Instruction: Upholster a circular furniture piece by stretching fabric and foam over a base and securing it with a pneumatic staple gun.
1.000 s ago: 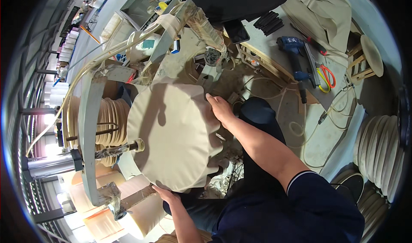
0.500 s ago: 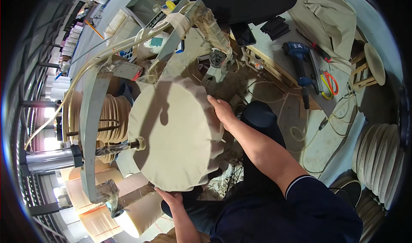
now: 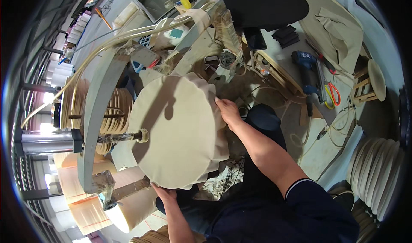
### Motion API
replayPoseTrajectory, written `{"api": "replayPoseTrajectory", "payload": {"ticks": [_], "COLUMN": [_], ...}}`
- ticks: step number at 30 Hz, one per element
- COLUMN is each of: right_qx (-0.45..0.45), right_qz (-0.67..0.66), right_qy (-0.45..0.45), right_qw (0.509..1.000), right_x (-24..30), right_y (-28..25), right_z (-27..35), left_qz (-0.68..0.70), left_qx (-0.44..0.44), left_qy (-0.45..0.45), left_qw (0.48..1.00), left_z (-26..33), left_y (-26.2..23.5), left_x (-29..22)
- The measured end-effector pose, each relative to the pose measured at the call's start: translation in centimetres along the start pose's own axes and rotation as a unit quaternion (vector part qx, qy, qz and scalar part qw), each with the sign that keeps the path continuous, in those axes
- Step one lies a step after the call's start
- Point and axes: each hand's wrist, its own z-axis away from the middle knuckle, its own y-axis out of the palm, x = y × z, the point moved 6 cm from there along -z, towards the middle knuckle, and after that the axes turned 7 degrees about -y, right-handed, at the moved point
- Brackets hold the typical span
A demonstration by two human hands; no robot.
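Note:
A round seat pad (image 3: pixel 182 140) covered in beige fabric lies face up before me, the cloth gathered in loose folds round its right side. My right hand (image 3: pixel 227 112) grips its right rim, fingers curled mostly out of sight behind the edge. At the near rim my left hand (image 3: pixel 164 193) holds the pad from below, its fingers partly hidden. Close to the pad's left edge, the pale round tip of a metal press rod (image 3: pixel 141 135) reaches out from a grey frame (image 3: pixel 95 123). A dark shadow crosses the fabric.
On the right bench lie a blue and black staple gun (image 3: pixel 305 69), scissors (image 3: pixel 332 95) with red and yellow handles, a phone (image 3: pixel 255 38) and beige cloth (image 3: pixel 332 26). Stacked round pads (image 3: pixel 375 174) stand at lower right. A hose (image 3: pixel 71 82) runs along the frame.
My view has shifted slightly, so the bench and frame sit a little differently. The pad has turned or tilted only a little, with both hands keeping their hold on its rim.

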Motion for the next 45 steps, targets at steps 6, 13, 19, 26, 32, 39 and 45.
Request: {"api": "replayPoseTrajectory", "payload": {"ticks": [6,13,19,26,32,39,45], "right_qx": [-0.022,0.014,0.006,0.023,0.045,0.159,0.127], "right_qz": [0.139,0.140,0.092,0.054,0.094,0.072,0.117], "right_qy": [-0.059,0.003,0.095,0.154,0.153,0.141,0.146], "right_qw": [0.988,0.990,0.991,0.986,0.983,0.974,0.974], "right_x": [-0.2,-1.3,-2.0,0.2,0.2,-0.1,-1.7], "right_y": [0.2,0.1,0.5,0.5,-1.3,-1.4,-5.8], "right_z": [0.4,1.2,1.4,2.7,3.8,6.0,4.3], "left_qz": [0.014,0.054,0.056,0.052,0.092,0.022,0.146], "left_qx": [-0.036,-0.067,-0.090,-0.122,-0.114,-0.125,-0.143], "left_qy": [0.015,0.070,0.093,0.104,0.126,0.128,0.025], "left_qw": [0.999,0.994,0.990,0.986,0.981,0.984,0.979], "left_z": [-4.3,-4.5,-6.0,-7.2,-7.0,-8.2,-6.3], "left_y": [-3.3,-3.8,-5.6,-3.7,-2.7,-5.4,-6.4], "left_x": [0.7,0.7,1.4,0.9,1.2,2.6,5.3]}}
